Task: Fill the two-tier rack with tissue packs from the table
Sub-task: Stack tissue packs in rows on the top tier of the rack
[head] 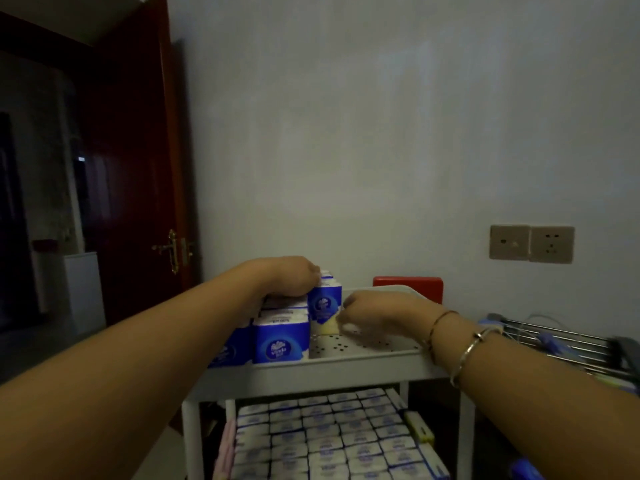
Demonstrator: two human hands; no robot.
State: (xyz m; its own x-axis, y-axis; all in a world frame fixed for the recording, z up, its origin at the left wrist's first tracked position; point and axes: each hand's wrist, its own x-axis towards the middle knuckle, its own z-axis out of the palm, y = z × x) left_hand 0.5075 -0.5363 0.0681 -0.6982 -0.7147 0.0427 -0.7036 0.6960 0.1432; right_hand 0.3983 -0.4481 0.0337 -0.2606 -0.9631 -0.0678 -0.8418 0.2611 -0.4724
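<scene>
A white two-tier rack (346, 370) stands against the wall. Its lower tier is packed with several rows of blue-and-white tissue packs (332, 434). On the top tier, upright blue tissue packs (281, 341) fill the left side. My left hand (291, 277) rests on top of the back packs, fingers curled over an upright pack (324, 303). My right hand (374, 315) touches that same pack's lower right side, where a pale yellow pack (325, 328) sits. The right part of the perforated top shelf (363, 346) is bare.
A red object (408, 285) stands behind the rack against the wall. A metal wire rack with blue parts (554, 341) lies to the right. A dark wooden door (138, 168) is at the left. Wall sockets (531, 244) are at the right.
</scene>
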